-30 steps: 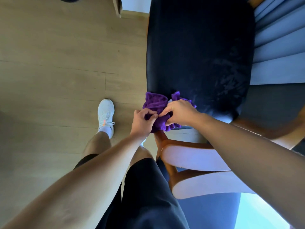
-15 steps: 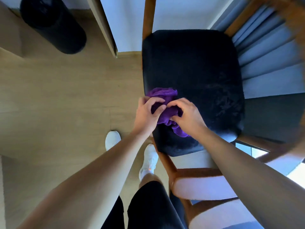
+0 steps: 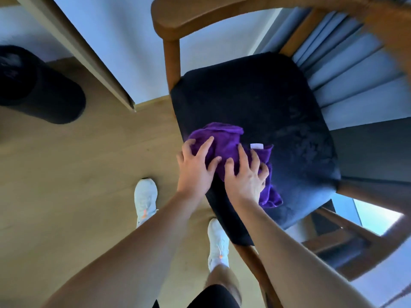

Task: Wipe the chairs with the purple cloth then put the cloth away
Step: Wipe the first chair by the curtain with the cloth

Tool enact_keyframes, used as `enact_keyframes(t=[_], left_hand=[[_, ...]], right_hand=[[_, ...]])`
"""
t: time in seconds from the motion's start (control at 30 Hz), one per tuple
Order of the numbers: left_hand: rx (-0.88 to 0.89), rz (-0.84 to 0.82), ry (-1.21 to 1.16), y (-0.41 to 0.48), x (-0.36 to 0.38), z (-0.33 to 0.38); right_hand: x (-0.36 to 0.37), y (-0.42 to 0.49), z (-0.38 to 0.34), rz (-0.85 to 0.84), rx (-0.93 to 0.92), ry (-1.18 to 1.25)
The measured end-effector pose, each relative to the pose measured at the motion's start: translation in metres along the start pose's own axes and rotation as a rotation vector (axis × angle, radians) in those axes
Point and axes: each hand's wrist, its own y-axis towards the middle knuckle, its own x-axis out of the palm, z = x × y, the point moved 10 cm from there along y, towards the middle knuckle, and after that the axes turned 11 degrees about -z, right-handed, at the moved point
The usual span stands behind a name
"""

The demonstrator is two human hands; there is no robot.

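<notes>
A white sneaker [image 3: 145, 196] stands on the wooden floor [image 3: 66, 174] by the chair's near corner. Just past it the left hand [image 3: 195, 170] and right hand [image 3: 244, 181] lie side by side, fingers spread wide, pressing flat on the purple cloth [image 3: 224, 141] and gripping nothing. The cloth is bunched on the near-left part of the black seat cushion [image 3: 278, 103], its long axis running left to right. Most of the bare seat lies beyond and rightward, nearer the right hand, so a push that way looks likeliest. Farthest is the wooden backrest [image 3: 178, 21].
</notes>
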Motion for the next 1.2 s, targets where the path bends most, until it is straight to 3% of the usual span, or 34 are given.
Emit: enact_keyframes(t=[0.2,0.33,0.47,0.63,0.83,0.97,1.03,1.13,1.2], left_hand=[[0.089,-0.141,-0.087,0.021,-0.017,-0.006],[0.068,-0.262,-0.174,0.034,-0.041,-0.012],[0.044,-0.248,-0.234,0.047,-0.083,-0.005],[0.206,-0.128,-0.244,0.04,-0.161,0.03],[0.527,0.192,-0.172,0.004,-0.264,0.095],[0.515,0.299,0.012,0.028,-0.288,0.126],[0.433,0.175,0.133,0.056,-0.278,0.133],[0.362,-0.182,0.13,0.08,-0.246,0.132],[0.374,-0.237,0.172,0.084,-0.239,0.133]], right_hand=[[0.014,-0.009,-0.041,0.119,0.135,0.185],[0.025,-0.011,-0.067,0.038,0.147,0.39],[0.027,-0.011,-0.1,-0.042,0.088,0.552],[-0.019,-0.032,-0.16,0.103,-0.132,0.603],[-0.095,-0.081,-0.251,0.446,-0.548,0.495],[-0.117,-0.07,-0.286,0.523,-0.558,0.513],[-0.112,-0.05,-0.29,0.449,-0.497,0.527],[-0.104,-0.029,-0.288,0.362,-0.463,0.504],[-0.105,-0.027,-0.289,0.354,-0.484,0.464]])
